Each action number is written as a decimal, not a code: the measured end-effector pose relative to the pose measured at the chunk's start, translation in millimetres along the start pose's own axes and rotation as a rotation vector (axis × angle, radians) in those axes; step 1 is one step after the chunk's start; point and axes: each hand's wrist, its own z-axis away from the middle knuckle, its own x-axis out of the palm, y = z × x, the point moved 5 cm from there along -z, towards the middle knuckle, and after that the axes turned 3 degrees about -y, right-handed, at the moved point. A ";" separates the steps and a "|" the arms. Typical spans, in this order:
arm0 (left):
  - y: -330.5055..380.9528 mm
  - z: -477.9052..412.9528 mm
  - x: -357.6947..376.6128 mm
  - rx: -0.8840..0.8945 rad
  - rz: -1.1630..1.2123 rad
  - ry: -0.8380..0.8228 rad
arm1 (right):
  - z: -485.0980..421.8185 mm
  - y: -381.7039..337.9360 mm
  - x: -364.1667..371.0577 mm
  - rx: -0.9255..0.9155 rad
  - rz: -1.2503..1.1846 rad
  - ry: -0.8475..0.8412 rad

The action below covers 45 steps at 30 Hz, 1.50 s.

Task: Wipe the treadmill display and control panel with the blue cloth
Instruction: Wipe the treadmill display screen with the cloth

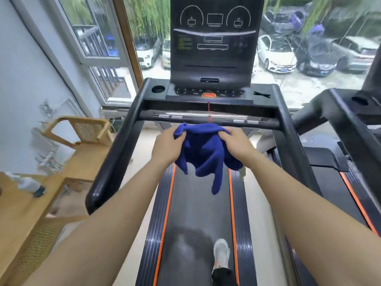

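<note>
Holding: blue cloth [206, 153], bunched just below the handlebar [208, 118]
Left hand [168, 146]: closed on cloth's left edge
Right hand [237, 144]: closed on its right edge

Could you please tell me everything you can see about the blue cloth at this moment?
The blue cloth is a deep blue, soft, towel-like fabric, bunched and unfolded. The left hand and right hand each grip an upper edge, so it hangs slack between them with a corner drooping toward the treadmill belt. It is held in front of the crossbar, below the display, touching neither display nor control panel.
</note>
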 end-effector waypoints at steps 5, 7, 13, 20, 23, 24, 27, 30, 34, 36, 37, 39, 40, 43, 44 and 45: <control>23.7 -98.7 15.3 -0.032 0.059 0.100 | -101.2 -0.9 -39.4 -0.053 -0.048 -0.033; 36.0 -132.6 21.2 -0.052 0.080 0.089 | -140.2 -0.9 -55.4 -0.052 -0.032 -0.077; 66.4 -231.2 24.1 -0.070 0.053 0.127 | -247.5 -11.8 -94.8 -0.080 0.000 -0.151; 79.6 -340.5 13.3 -0.119 0.131 0.126 | -346.8 -12.0 -104.5 -0.061 -0.093 -0.263; 78.6 -388.1 10.8 -0.101 0.197 0.078 | -381.7 -7.5 -102.1 -0.058 0.023 -0.369; 78.3 -404.1 10.5 -0.089 0.241 0.047 | -394.0 -4.6 -100.7 -0.068 0.085 -0.393; 76.2 -447.9 6.5 -0.053 0.381 -0.041 | -425.4 -7.3 -98.1 -0.042 0.075 -0.344; 72.8 -484.2 -3.2 0.008 0.396 -0.095 | -449.1 -19.7 -92.1 0.026 -0.178 -0.227; 64.5 -524.7 -11.8 0.081 0.388 -0.122 | -479.1 -36.6 -82.5 0.034 -0.338 -0.065; 61.4 -541.4 -14.9 0.106 0.373 -0.072 | -491.5 -40.9 -80.3 0.017 -0.366 0.029; 60.7 -548.4 -16.9 0.113 0.369 -0.025 | -496.5 -41.7 -78.7 0.019 -0.392 0.051; 60.3 -560.9 -19.7 0.122 0.376 0.065 | -505.0 -47.0 -76.5 0.023 -0.430 0.043; 61.2 -566.6 -20.3 0.132 0.384 0.093 | -509.2 -52.7 -76.0 0.007 -0.427 0.033; 68.7 -583.1 -21.5 0.229 0.372 0.143 | -526.9 -71.3 -77.9 -0.100 -0.344 0.055; 73.6 -587.9 -24.3 0.271 0.362 0.175 | -534.3 -78.0 -80.6 -0.135 -0.293 0.097; 78.7 -594.0 -28.5 0.314 0.353 0.226 | -543.0 -85.8 -83.6 -0.178 -0.232 0.149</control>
